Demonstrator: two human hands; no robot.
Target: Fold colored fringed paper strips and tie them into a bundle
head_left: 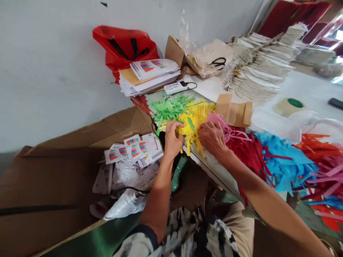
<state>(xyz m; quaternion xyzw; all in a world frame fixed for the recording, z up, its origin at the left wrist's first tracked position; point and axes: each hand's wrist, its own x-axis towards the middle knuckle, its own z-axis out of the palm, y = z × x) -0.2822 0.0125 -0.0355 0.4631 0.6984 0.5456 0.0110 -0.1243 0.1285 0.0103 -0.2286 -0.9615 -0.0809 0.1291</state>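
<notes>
At the table edge [211, 165], left hand [173, 139] pinches loose yellow paper strips [197, 116]; right hand [213, 137] lies half-curled on them, grip unclear; light, flimsy, likely best gathered mid-length.

A red plastic bag [123, 44] sits against the wall behind a stack of printed sheets [150, 75]. Black scissors [217, 63] lie on crumpled plastic. A tape roll [291, 104] rests on the surface [308, 89].
</notes>
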